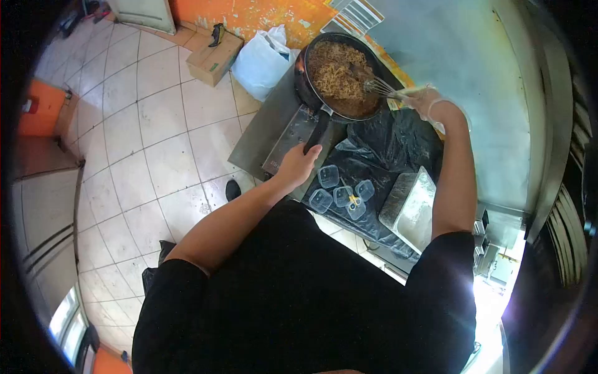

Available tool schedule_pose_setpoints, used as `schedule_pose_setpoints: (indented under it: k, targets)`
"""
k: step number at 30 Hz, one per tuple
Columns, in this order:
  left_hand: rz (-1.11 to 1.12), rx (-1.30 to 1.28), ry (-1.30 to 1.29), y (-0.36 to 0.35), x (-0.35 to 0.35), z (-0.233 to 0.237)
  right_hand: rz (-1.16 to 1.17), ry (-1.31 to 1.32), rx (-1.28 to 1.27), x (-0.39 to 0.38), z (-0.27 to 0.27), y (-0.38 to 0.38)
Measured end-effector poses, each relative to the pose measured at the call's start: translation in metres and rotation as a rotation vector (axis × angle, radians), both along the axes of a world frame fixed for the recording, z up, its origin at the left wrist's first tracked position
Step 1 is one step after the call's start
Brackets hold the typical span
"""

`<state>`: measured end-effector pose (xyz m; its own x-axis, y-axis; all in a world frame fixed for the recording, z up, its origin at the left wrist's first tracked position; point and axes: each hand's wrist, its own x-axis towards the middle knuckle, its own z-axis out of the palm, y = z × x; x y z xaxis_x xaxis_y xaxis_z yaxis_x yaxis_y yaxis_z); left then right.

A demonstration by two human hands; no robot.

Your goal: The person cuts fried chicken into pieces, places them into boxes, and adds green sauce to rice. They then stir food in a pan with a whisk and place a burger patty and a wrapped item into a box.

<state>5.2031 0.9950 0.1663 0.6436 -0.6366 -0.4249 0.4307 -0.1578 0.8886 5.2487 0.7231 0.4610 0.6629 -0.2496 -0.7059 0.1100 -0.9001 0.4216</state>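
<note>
At the counter's 12 o'clock end, the frying pan [305, 87] of noodles [336, 75] sits on a flat cooker [289, 134], the left hand [298, 165] closed around its handle at the pan's 6 o'clock and the gloved right hand [430, 103] at 3 o'clock gripping a wire fork [380, 87] dug into the noodles. Between the 2 arms lie small clear containers [339, 193] on black plastic [380, 140], a metal tray [408, 209] at their 3 o'clock; a white bag [265, 59] and cardboard box [215, 59] sit at the pan's 9 o'clock.
</note>
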Motion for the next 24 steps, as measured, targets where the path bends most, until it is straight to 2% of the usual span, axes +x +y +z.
schedule_pose_setpoints:
  k: [1, 3, 4, 6, 7, 9, 10, 13, 14, 17, 21, 22, 24]
  targets:
    - [-0.001, -0.007, 0.018, -0.001, 0.0, -0.002, -0.005, -0.004, -0.004, -0.002, 0.007, 0.001]
    - [0.002, -0.013, 0.033, 0.0, 0.003, 0.002, -0.506, -0.175, 0.034, -0.001, 0.013, 0.001]
    - [-0.01, -0.011, 0.055, 0.003, 0.005, 0.009, -0.507, -0.175, 0.034, -0.003, 0.01, -0.011]
    - [-0.033, -0.008, 0.076, 0.006, 0.005, 0.018, -0.589, -0.351, 0.266, -0.009, -0.008, -0.051]
    - [-0.023, 0.011, 0.054, 0.006, 0.005, 0.019, -0.597, -0.355, 0.264, -0.007, -0.021, -0.06]
    - [-0.024, 0.026, 0.025, 0.005, 0.006, 0.019, 0.134, -0.06, 0.022, 0.0, -0.042, -0.064]
    - [-0.017, -0.005, 0.047, 0.004, 0.005, 0.018, -0.53, -0.295, 0.135, 0.006, -0.018, -0.031]
    - [-0.006, -0.025, 0.067, 0.003, 0.004, 0.012, -0.617, -0.388, 0.268, -0.001, 0.017, -0.003]
    - [-0.006, -0.019, 0.064, 0.002, 0.003, 0.009, -0.784, -0.352, 0.097, 0.006, 0.01, -0.01]
    - [-0.021, 0.002, 0.066, 0.008, 0.007, 0.027, -0.67, -0.344, 0.117, 0.008, -0.022, -0.027]
    - [-0.079, -0.03, 0.238, 0.015, 0.015, 0.042, -0.579, -0.319, 0.14, 0.006, 0.008, -0.015]
    - [-0.107, -0.027, 0.252, 0.021, 0.018, 0.054, -0.677, -0.478, 0.29, -0.001, 0.011, -0.018]
    - [-0.132, -0.024, 0.27, 0.028, 0.019, 0.057, -0.626, -0.473, 0.358, -0.012, 0.009, -0.015]
